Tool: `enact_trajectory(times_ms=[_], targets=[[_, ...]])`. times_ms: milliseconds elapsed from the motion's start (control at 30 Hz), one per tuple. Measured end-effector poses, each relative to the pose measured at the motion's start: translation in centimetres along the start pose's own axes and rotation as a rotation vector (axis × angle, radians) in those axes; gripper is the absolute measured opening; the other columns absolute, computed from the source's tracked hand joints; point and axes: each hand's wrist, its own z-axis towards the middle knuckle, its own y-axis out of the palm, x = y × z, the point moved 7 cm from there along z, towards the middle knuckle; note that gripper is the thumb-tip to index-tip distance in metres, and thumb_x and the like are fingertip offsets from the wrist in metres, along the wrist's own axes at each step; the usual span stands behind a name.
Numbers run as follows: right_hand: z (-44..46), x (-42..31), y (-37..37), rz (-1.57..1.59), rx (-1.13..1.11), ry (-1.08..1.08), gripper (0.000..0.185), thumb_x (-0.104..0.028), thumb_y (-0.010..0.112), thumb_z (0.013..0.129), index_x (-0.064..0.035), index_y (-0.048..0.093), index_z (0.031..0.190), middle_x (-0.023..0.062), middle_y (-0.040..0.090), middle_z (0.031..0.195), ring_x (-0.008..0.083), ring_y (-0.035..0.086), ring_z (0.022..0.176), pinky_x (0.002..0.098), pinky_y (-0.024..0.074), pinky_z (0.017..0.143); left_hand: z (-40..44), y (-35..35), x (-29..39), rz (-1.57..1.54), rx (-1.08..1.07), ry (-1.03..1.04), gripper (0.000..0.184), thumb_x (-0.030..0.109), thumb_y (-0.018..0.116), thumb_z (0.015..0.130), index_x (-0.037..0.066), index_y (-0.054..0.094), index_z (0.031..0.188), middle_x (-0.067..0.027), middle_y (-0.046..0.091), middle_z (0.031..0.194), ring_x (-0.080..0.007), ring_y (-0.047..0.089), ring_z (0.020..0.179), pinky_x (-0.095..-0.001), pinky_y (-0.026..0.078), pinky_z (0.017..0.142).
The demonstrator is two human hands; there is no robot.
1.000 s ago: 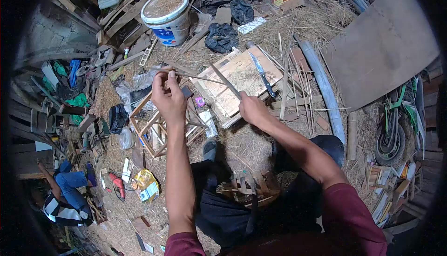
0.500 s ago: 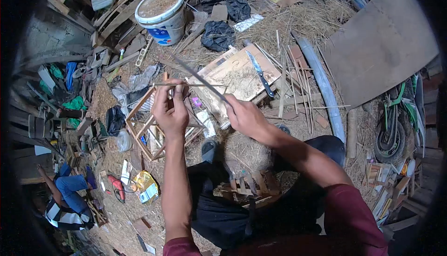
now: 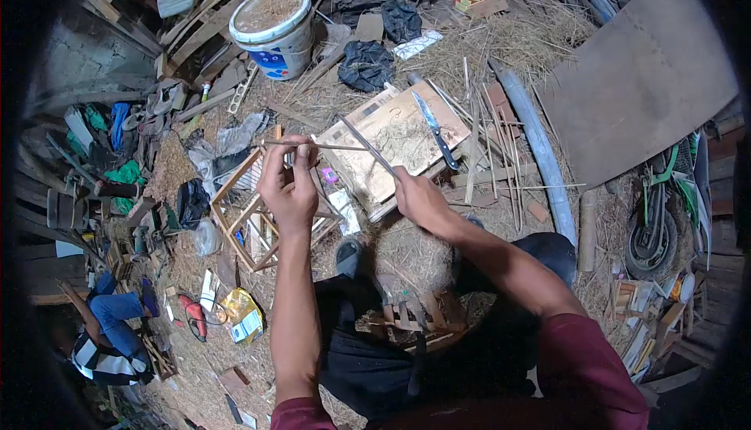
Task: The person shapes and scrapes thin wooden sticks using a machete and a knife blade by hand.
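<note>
My left hand [image 3: 289,188] is raised, with thumb and fingers pinching a thin wooden stick [image 3: 338,147] that points right. My right hand [image 3: 426,205] grips a long, narrow, dark blade-like tool [image 3: 381,159]; whether it is a file or a blade I cannot tell. The tool slants up to the left and crosses the stick near its right end. Below both lies a wooden board [image 3: 368,176] strewn with shavings. On its right side rests a knife [image 3: 435,130] with a black handle. A slatted wooden frame [image 3: 221,231] stands left of the board, partly behind my left hand.
A white bucket [image 3: 301,53] of sawdust-like material stands at the back left. Thin sticks [image 3: 514,168] and a grey pole [image 3: 540,148] lie on the right, near a large sheet [image 3: 641,94]. A red power tool [image 3: 193,317] and a seated person [image 3: 117,332] are at lower left.
My right hand has moved slightly right and down, drawing the dark tool back so less of it extends past the stick. The stick's right end has dipped slightly; my left hand stays nearly in place.
</note>
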Motion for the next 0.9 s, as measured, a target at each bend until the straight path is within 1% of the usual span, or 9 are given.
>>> enact_trajectory(times_ms=[67,167,300,400,500,667,767,833,900], targets=[[-0.7,-1.0,-0.2,0.047,0.095,-0.098,0.020,-0.011,0.046,0.096,0.0000,0.048,0.113,0.0300,0.061,0.070,0.0503,0.061,0.068,0.0575,0.0476,0.061,0.2,0.1,-0.5,0.043,-0.024,0.057,0.004,-0.003,0.060,0.094,-0.004,0.064,0.095,-0.0094,0.066,0.094,-0.0116,0.063,0.078,-0.0237,0.052,0.065],[-0.7,0.1,0.3,-0.027,0.113,-0.074,0.020,-0.011,0.046,0.096,0.0000,0.047,0.113,0.0303,0.060,0.069,0.0506,0.061,0.068,0.0584,0.0473,0.061,0.4,0.3,0.2,-0.008,-0.002,0.019,0.004,-0.003,0.060,0.094,-0.005,0.063,0.096,-0.0091,0.066,0.094,-0.0116,0.063,0.077,-0.0239,0.053,0.065],[-0.3,0.3,0.5,-0.037,0.083,-0.071,0.019,-0.007,0.047,0.095,0.0049,0.047,0.110,0.0272,0.060,0.063,0.0480,0.062,0.061,0.0562,0.0491,0.055,0.6,0.5,0.0,-0.009,0.012,0.044,0.004,-0.004,0.060,0.094,-0.005,0.063,0.095,-0.0091,0.065,0.094,-0.0121,0.062,0.078,-0.0245,0.053,0.066],[-0.6,1.0,0.9,-0.078,0.078,-0.019,0.017,-0.012,0.047,0.095,0.0004,0.046,0.107,0.0296,0.060,0.068,0.0511,0.061,0.068,0.0598,0.0478,0.064,0.4,0.4,-0.4,-0.062,0.052,-0.062,0.004,-0.004,0.059,0.094,-0.005,0.062,0.094,-0.0095,0.065,0.094,-0.0126,0.062,0.079,-0.0253,0.054,0.066],[0.1,3.4,1.3,-0.141,0.057,-0.008,0.018,-0.012,0.047,0.095,0.0006,0.046,0.109,0.0293,0.061,0.070,0.0507,0.061,0.069,0.0593,0.0487,0.064,0.4,0.4,-0.2,0.026,0.003,0.037,0.004,-0.005,0.058,0.094,-0.005,0.062,0.093,-0.0099,0.065,0.096,-0.0127,0.063,0.082,-0.0256,0.055,0.069],[-0.9,3.5,1.7,-0.141,0.047,0.037,0.022,-0.012,0.047,0.095,0.0009,0.048,0.113,0.0299,0.062,0.072,0.0513,0.063,0.072,0.0594,0.0491,0.067,0.3,0.3,-1.4,-0.095,0.061,-0.046,0.004,-0.002,0.060,0.095,-0.005,0.062,0.093,-0.0103,0.066,0.097,-0.0120,0.063,0.084,-0.0245,0.053,0.068],[-0.1,5.5,2.4,-0.170,0.052,0.076,0.023,-0.010,0.047,0.094,0.0009,0.049,0.114,0.0291,0.062,0.070,0.0506,0.062,0.070,0.0588,0.0496,0.066,0.4,0.2,-0.6,0.005,0.037,0.024,0.005,-0.001,0.060,0.095,-0.004,0.063,0.096,-0.0094,0.066,0.096,-0.0112,0.063,0.084,-0.0241,0.053,0.067],[-0.4,3.1,1.7,-0.142,0.075,0.055,0.024,-0.009,0.047,0.094,0.0014,0.049,0.115,0.0274,0.062,0.069,0.0483,0.063,0.066,0.0569,0.0508,0.062,0.3,0.1,-0.7,0.021,0.076,0.022,0.007,0.002,0.060,0.096,-0.003,0.064,0.098,-0.0085,0.066,0.094,-0.0102,0.063,0.080,-0.0232,0.053,0.064],[-0.6,-0.5,0.8,-0.013,-0.020,0.117,0.024,-0.008,0.046,0.094,0.0023,0.049,0.116,0.0254,0.062,0.068,0.0447,0.064,0.064,0.0539,0.0518,0.059,-0.1,0.1,-0.6,0.044,0.123,0.000,0.007,0.002,0.060,0.096,-0.003,0.065,0.098,-0.0080,0.066,0.093,-0.0098,0.063,0.078,-0.0229,0.053,0.062]])
